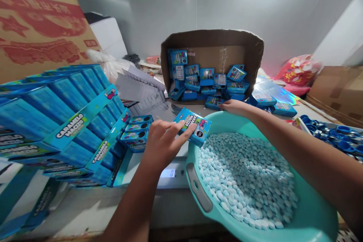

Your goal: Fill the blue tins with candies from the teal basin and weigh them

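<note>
My left hand (pixel 166 140) is closed round a blue candy box (pixel 197 119), thumb and fingers on its printed face, above the left rim of a teal basin (pixel 195 151). Pale blue candies (pixel 249 174) fill much of the basin. My right hand (pixel 234 106) reaches over the basin's far rim, its fingers on the end of another small blue box (pixel 212 102). That box lies at the front of an open cardboard carton (pixel 210 39) holding several more boxes. Part of the right fingers is hidden.
Stacked display trays (pixel 70 124) of blue boxes stand at the left, with a few boxes (pixel 137 132) beside them. A scale (pixel 170 174) reads out near the front edge. At the right are loose boxes (pixel 263 100) and a tray of blue plastic pieces (pixel 334 132).
</note>
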Demonstrator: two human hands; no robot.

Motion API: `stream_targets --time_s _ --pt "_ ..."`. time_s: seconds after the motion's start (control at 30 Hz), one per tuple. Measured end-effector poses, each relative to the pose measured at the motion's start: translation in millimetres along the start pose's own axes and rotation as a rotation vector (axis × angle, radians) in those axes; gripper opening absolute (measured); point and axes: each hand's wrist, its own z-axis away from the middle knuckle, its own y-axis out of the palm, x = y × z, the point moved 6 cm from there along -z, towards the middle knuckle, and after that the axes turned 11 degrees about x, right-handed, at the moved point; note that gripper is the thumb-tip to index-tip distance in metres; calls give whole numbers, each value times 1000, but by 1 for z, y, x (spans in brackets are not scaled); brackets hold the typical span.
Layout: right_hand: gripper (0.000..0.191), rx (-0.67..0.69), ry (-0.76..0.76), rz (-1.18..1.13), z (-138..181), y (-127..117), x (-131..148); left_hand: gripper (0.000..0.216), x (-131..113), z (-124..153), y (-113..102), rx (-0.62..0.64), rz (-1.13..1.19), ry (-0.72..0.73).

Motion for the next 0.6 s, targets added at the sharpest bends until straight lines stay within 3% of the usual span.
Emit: stream_targets --time_s 0.13,0.37,0.5,0.6 --pt "47 -1 2 -6 -1 0 -1 47 0 2 2 35 27 17" --pt "46 -4 3 -20 -4 0 -4 51 -1 6 -5 -57 -70 6" --pt "46 -8 -5 -20 -4 0 -4 43 -4 3 1 0 -73 45" --pt "46 -20 2 -17 -4 0 -4 46 -3 4 -1 -65 -71 18"
